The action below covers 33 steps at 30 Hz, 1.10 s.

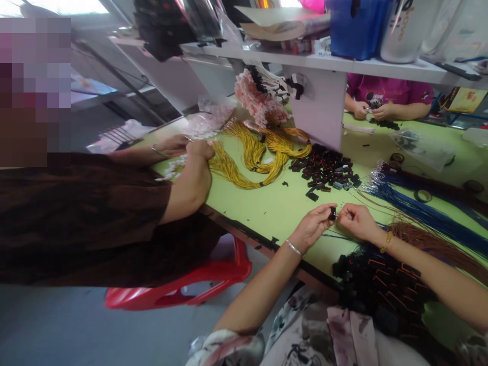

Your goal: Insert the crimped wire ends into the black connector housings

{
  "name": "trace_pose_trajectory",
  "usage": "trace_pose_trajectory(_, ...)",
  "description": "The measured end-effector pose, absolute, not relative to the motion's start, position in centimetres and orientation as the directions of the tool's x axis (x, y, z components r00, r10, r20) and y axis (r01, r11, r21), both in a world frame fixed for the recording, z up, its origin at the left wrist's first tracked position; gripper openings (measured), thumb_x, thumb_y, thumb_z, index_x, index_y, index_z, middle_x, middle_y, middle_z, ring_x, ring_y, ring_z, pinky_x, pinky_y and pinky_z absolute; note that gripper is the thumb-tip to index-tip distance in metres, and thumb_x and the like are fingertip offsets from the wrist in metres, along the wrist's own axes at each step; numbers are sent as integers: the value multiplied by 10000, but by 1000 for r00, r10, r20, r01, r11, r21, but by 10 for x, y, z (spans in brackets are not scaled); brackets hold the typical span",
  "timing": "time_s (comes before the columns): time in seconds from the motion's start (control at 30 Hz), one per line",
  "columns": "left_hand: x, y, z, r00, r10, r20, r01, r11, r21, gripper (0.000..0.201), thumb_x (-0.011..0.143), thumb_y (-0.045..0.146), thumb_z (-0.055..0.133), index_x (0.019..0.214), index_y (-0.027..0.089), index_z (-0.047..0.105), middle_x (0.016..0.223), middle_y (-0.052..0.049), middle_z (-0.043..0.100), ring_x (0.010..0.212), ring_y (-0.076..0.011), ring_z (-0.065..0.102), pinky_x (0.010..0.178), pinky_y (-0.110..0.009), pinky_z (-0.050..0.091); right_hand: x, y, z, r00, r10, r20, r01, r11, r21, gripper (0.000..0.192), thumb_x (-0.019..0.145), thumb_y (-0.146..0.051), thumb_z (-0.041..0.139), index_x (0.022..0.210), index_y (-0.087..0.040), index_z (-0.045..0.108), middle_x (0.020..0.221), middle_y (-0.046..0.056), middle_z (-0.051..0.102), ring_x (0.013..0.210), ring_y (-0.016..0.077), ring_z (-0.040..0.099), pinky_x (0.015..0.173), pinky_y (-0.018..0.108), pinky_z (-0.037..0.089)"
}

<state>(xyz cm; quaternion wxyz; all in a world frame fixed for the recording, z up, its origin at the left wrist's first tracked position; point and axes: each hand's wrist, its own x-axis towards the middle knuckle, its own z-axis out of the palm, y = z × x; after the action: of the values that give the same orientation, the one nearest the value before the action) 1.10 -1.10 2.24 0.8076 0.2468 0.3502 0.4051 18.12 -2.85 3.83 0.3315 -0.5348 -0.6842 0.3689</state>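
My left hand [314, 223] pinches a small black connector [333, 213] above the green table [267, 208]. My right hand [356, 221] meets it from the right, fingertips closed on a thin wire end at the connector. A heap of finished black connectors with wires [377, 284] lies just below my right forearm. Loose black connectors [328, 173] are piled beyond my hands. Blue wire bundles [415, 206] and brown wires [430, 244] stretch along the right.
A co-worker in a dark top [76, 218] sits on a red stool [179, 290] at left, hands on yellow wire bundles [259, 152]. Another person in a pink shirt [389, 94] works across the table. A white shelf [324, 63] and its support stand ahead, with pink-white parts [259, 96] nearby.
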Motion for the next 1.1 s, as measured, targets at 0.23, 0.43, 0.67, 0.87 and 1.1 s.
trace_pose_trajectory(0.23,21,-21,22,307,889,-340,-418,447,791,352,628,250,797,935,114,690,755,-20,620,631,-62,534,611,-190,431,181,-28,36,-243,969,35,461,147,-875,129,716,-254,498,614,-176,504,546,-40,467,501,83,372,496,204,307)
trace_pose_trajectory(0.43,27,-22,22,234,895,-380,-444,446,777,344,598,297,806,863,114,685,800,-33,631,663,-77,554,617,-200,444,184,-30,44,-334,930,155,623,341,-704,147,797,-230,470,670,-178,523,575,-28,489,532,93,392,527,213,287)
trace_pose_trajectory(0.67,29,-25,15,224,922,-316,-352,379,856,360,613,302,789,893,104,678,747,-35,627,598,-70,536,584,-206,435,182,-32,41,-348,934,81,693,315,-649,188,790,-242,474,611,-184,489,531,-30,470,496,97,366,507,221,258)
trace_pose_trajectory(0.87,17,-18,15,241,909,-341,-289,403,868,336,629,317,770,884,113,687,718,-25,590,602,-80,526,574,-219,455,205,-14,36,-51,998,32,904,60,-423,190,859,-294,450,825,-186,604,795,46,637,658,149,523,572,246,297)
trace_pose_trajectory(1.1,26,-10,13,282,889,-360,-284,436,854,306,642,285,764,887,118,690,773,-47,599,678,-103,554,592,-221,463,211,-6,32,-31,990,-138,982,4,-190,166,855,-253,454,835,-180,602,874,85,668,744,191,573,590,272,284)
